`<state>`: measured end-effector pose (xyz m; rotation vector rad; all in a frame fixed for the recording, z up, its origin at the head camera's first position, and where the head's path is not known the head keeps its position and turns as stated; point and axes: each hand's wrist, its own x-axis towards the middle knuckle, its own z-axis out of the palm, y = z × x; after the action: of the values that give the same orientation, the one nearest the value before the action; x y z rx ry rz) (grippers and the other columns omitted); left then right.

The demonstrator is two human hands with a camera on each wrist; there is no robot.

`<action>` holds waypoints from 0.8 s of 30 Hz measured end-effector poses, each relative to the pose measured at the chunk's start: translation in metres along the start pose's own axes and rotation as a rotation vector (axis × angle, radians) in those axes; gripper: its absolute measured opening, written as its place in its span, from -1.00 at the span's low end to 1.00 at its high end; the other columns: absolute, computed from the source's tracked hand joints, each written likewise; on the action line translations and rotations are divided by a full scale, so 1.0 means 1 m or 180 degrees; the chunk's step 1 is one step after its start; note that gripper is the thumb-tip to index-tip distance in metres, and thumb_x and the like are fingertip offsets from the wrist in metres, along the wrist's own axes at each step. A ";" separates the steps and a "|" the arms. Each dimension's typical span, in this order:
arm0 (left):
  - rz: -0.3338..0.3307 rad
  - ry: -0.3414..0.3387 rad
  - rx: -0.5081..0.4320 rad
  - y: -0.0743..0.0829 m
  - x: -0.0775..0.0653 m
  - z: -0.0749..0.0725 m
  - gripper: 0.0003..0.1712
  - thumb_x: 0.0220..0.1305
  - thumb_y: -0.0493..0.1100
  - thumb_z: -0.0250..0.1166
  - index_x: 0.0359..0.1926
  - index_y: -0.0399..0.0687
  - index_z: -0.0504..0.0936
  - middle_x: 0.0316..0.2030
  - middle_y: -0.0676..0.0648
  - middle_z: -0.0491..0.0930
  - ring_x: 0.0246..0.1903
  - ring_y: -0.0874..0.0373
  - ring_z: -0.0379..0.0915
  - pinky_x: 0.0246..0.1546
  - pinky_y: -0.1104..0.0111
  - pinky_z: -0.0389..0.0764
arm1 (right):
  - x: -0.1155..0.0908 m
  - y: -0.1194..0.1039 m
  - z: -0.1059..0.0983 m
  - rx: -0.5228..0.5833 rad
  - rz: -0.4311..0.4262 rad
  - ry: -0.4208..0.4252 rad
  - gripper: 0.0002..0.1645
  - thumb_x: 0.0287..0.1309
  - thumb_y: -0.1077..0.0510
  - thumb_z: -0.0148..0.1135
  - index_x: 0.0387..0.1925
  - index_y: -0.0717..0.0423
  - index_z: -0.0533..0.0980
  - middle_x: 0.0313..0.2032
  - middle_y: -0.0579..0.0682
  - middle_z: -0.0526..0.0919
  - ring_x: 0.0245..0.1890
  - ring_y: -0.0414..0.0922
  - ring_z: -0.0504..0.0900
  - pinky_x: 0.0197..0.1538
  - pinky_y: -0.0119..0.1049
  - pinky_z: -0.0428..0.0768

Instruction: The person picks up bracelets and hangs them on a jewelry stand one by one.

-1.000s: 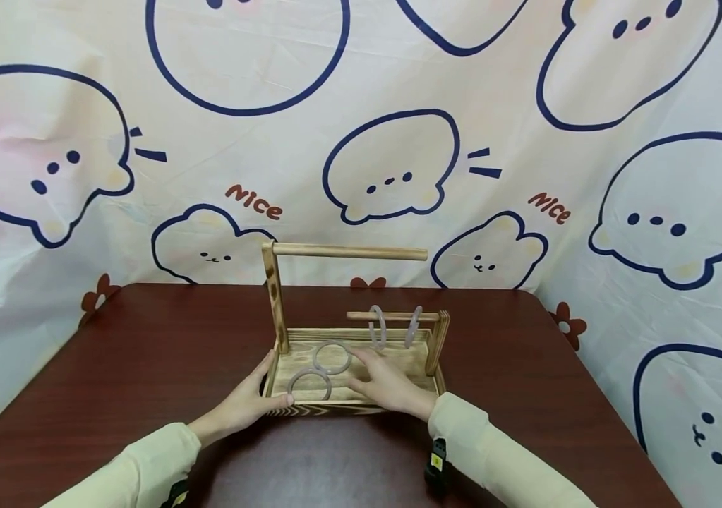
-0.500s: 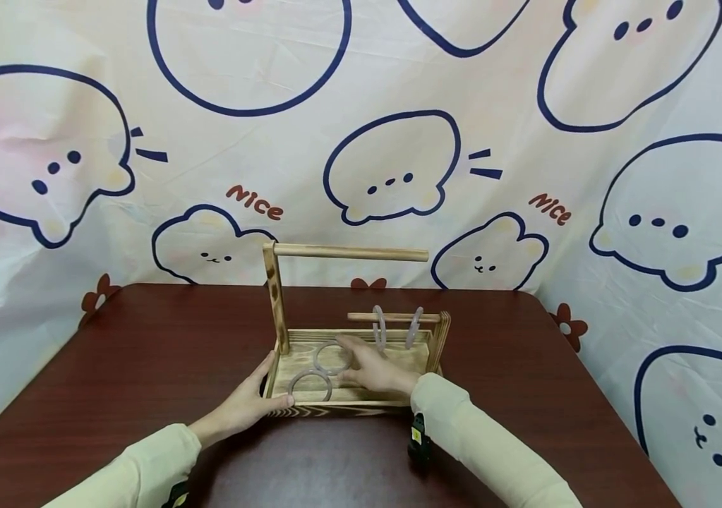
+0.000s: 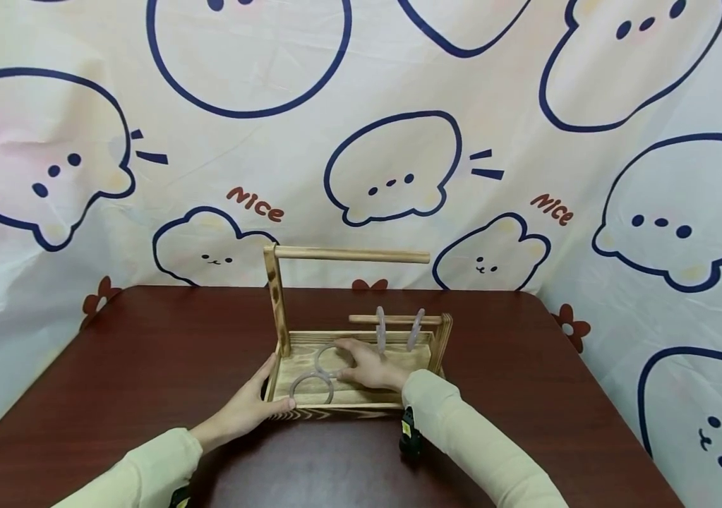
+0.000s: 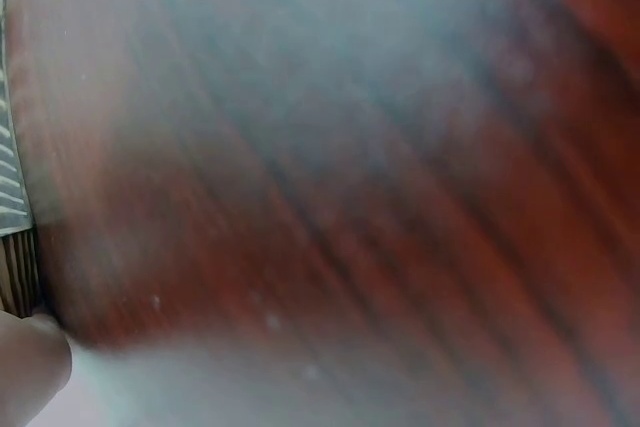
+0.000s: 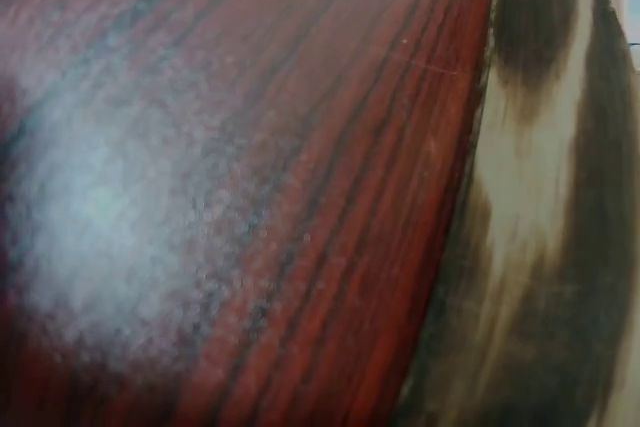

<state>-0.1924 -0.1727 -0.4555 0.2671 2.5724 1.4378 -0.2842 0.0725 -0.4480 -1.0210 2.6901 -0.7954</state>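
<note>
A wooden bangle stand [image 3: 348,409] with a shallow tray base rests on the table in the head view. My left hand [image 3: 243,406] grips its front left corner, thumb at the front edge and fingers along the left side. Inside the tray two pale translucent bangles lie flat, a nearer bangle [image 3: 293,386] and a farther bangle [image 3: 317,361]. My right hand [image 3: 370,367] reaches over the tray and holds the farther bangle, fingertips at its far rim and thumb at its near rim. This hand hides the bangle's right part. The left thumb [image 4: 32,367] shows in the left wrist view.
Two more bangles, a left one [image 3: 381,330] and a right one [image 3: 416,330], hang on the stand's lower bar [image 3: 399,320]. A longer upper bar [image 3: 354,255] rises from the left post [image 3: 276,303]. Printed cloth [image 3: 392,70] backs the dark red table [image 3: 195,331].
My right hand has moved left across the tray from beside the farther bangle onto it. The left hand has stayed at the stand's corner.
</note>
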 end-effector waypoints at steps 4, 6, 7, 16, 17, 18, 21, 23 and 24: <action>-0.0035 -0.0037 -0.0027 0.000 0.000 0.002 0.18 0.07 0.07 0.34 0.43 -0.14 -0.29 0.43 -0.23 -0.30 0.39 -0.16 -0.39 0.29 -0.12 -0.09 | -0.001 0.001 0.001 -0.0121 0.0066 0.0010 -0.30 0.10 0.02 0.25 0.25 0.13 0.29 0.20 0.07 0.39 0.18 -0.04 0.40 0.16 -0.17 0.40; -0.0046 -0.0035 -0.0027 0.000 0.000 0.002 0.18 0.07 0.07 0.34 0.43 -0.15 -0.28 0.43 -0.23 -0.30 0.39 -0.16 -0.39 0.29 -0.12 -0.09 | -0.001 0.002 0.001 -0.0131 0.0054 0.0030 -0.30 0.09 0.01 0.26 0.23 0.15 0.30 0.17 0.08 0.42 0.12 -0.05 0.44 0.11 -0.20 0.44; -0.0042 -0.0028 -0.0026 0.000 0.000 0.002 0.18 0.07 0.06 0.34 0.43 -0.15 -0.28 0.42 -0.24 -0.30 0.39 -0.17 -0.38 0.29 -0.12 -0.09 | -0.001 0.002 0.000 -0.0127 0.0045 0.0048 -0.30 0.09 0.01 0.27 0.23 0.16 0.31 0.16 0.09 0.43 0.09 -0.05 0.45 0.09 -0.21 0.45; 0.0000 -0.0027 0.0013 0.002 0.001 -0.002 0.18 0.07 0.08 0.33 0.43 -0.12 -0.29 0.43 -0.24 -0.30 0.39 -0.18 -0.40 0.28 -0.14 -0.09 | -0.012 0.006 -0.005 -0.0009 0.0112 0.0212 -0.24 -0.01 -0.02 0.34 0.18 0.24 0.34 0.08 0.11 0.44 0.05 -0.01 0.46 0.07 -0.13 0.46; -0.0002 -0.0022 0.0019 0.002 0.000 -0.002 0.18 0.07 0.08 0.33 0.43 -0.12 -0.29 0.43 -0.24 -0.30 0.39 -0.18 -0.40 0.28 -0.14 -0.09 | -0.012 0.006 -0.005 0.0011 0.0109 0.0220 -0.24 -0.03 -0.02 0.35 0.18 0.24 0.35 0.06 0.10 0.45 0.03 -0.01 0.46 0.06 -0.13 0.46; 0.0000 -0.0016 0.0020 0.002 0.000 -0.002 0.18 0.07 0.08 0.33 0.43 -0.12 -0.29 0.42 -0.24 -0.30 0.39 -0.18 -0.40 0.28 -0.14 -0.09 | -0.013 0.006 -0.006 0.0040 0.0110 0.0221 -0.23 -0.03 -0.01 0.36 0.17 0.25 0.35 0.05 0.10 0.45 0.02 -0.02 0.47 0.06 -0.14 0.47; 0.0009 -0.0001 0.0009 0.002 0.000 -0.003 0.18 0.07 0.08 0.33 0.43 -0.12 -0.28 0.42 -0.24 -0.30 0.39 -0.19 -0.40 0.28 -0.14 -0.09 | -0.013 0.007 -0.007 0.0031 0.0087 0.0246 -0.23 -0.07 -0.01 0.38 0.15 0.26 0.37 0.01 0.09 0.47 -0.03 -0.05 0.48 0.04 -0.16 0.48; 0.0011 0.0002 0.0002 0.002 0.000 -0.001 0.17 0.07 0.07 0.34 0.43 -0.12 -0.28 0.42 -0.24 -0.30 0.39 -0.19 -0.40 0.28 -0.14 -0.09 | -0.014 0.008 -0.007 0.0047 0.0143 0.0235 -0.21 -0.07 -0.03 0.38 0.16 0.25 0.37 0.01 0.07 0.47 -0.03 -0.06 0.48 0.05 -0.16 0.47; 0.0011 -0.0001 -0.0012 0.001 0.000 -0.001 0.17 0.07 0.07 0.34 0.43 -0.13 -0.28 0.42 -0.24 -0.30 0.39 -0.19 -0.40 0.28 -0.14 -0.09 | -0.014 0.009 -0.007 0.0091 0.0191 0.0219 -0.20 -0.08 -0.05 0.38 0.17 0.22 0.36 0.03 0.06 0.47 -0.01 -0.06 0.48 0.06 -0.15 0.47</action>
<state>-0.1926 -0.1725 -0.4542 0.2715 2.5701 1.4434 -0.2808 0.0902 -0.4469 -0.9185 2.7439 -0.8703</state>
